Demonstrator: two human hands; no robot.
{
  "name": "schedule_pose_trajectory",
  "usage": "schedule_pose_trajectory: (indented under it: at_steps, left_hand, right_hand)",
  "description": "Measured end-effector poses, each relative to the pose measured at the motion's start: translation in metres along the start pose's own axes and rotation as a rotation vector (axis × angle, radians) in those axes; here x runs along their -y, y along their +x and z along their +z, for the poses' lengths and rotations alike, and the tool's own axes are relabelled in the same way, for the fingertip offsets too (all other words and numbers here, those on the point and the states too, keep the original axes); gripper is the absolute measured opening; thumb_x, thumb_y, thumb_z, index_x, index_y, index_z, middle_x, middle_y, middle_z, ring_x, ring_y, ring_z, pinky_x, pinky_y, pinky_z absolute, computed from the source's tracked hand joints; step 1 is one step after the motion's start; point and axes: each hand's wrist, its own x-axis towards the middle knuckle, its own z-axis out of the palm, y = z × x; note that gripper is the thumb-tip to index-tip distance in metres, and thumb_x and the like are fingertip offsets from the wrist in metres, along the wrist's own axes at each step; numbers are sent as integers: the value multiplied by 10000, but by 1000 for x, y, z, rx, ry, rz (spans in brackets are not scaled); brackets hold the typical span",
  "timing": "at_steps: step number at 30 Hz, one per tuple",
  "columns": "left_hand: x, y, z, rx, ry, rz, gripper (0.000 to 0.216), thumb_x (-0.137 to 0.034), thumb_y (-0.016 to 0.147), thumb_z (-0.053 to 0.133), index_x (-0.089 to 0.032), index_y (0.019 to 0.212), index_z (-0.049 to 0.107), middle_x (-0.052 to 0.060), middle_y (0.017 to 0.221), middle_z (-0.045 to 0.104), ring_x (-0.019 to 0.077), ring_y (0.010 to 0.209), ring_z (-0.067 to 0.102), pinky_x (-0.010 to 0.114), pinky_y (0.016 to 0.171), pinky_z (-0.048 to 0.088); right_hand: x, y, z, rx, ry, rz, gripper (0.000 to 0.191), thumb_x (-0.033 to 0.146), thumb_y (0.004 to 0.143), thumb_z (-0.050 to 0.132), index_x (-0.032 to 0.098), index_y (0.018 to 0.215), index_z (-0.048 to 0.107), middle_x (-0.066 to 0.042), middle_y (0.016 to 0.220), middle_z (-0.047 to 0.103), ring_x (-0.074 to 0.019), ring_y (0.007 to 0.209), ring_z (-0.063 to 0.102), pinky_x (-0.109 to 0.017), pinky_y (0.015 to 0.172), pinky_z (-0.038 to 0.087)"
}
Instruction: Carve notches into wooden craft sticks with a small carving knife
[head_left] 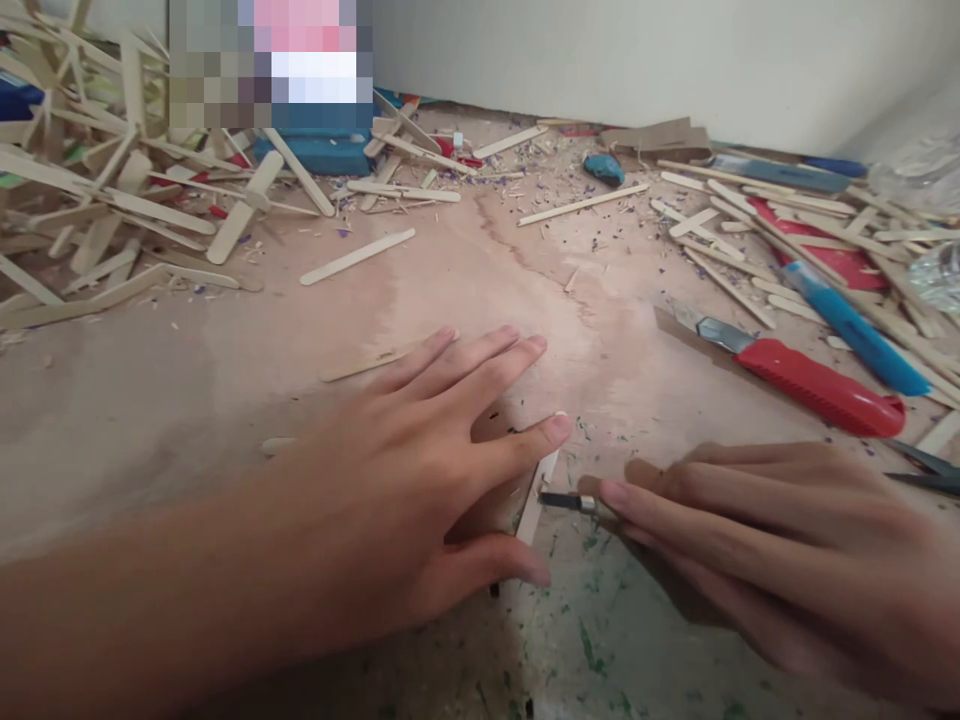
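Below the middle of the view, a short pale craft stick (529,520) lies on the wooden tabletop. My left hand (457,440) holds it down, index fingertip at its far end and thumb at its near end, with the other fingers stretched over the table. From the right, my right hand (780,560) grips a small carving chisel (570,501) with a dark flat blade and a silver collar. The chisel's tip touches the stick between my left thumb and index finger. Its handle is mostly hidden in my right hand. Another craft stick (360,368) lies partly under my left fingers.
A red utility knife (817,385), blade out, lies beyond my right hand, near scissors (926,470) and a blue cutter (859,330). Craft sticks (97,190) are heaped at the left. A blue box (315,152) stands at the back, near a pale wall (600,60).
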Motion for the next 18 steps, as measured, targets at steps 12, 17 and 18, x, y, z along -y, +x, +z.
schedule_pose_trajectory:
  at_steps: [12, 17, 18]
  left_hand:
    - [9, -1, -5, 53, 3, 62, 729, -733, 1228, 715, -260, 1779, 647, 255, 1991, 442, 496, 1846, 480, 825, 1477, 459]
    - [4, -1, -9, 119, 38, -7, 709, -738, 1214, 738, -313, 1778, 674, 181, 2033, 395, 423, 1884, 432, 720, 1552, 384]
    - [2, 0, -10, 127, 44, -20, 717, -746, 1204, 749, -322, 1778, 680, 170, 2036, 393, 419, 1888, 426, 706, 1561, 373]
  right_hand:
    - [-2, -3, 5, -23, -17, -44, 385, 77, 1220, 598, 122, 1590, 698, -8, 1017, 811, -147, 692, 608, -339, 603, 492]
    - [-4, 2, 6, -34, -12, -81, 336, 105, 1268, 547, 91, 1569, 696, -16, 998, 799, -150, 697, 606, -336, 615, 485]
    - [-3, 1, 6, -44, -9, -74, 319, 104, 1269, 557, 90, 1552, 705, -13, 986, 796, -150, 692, 603, -338, 615, 484]
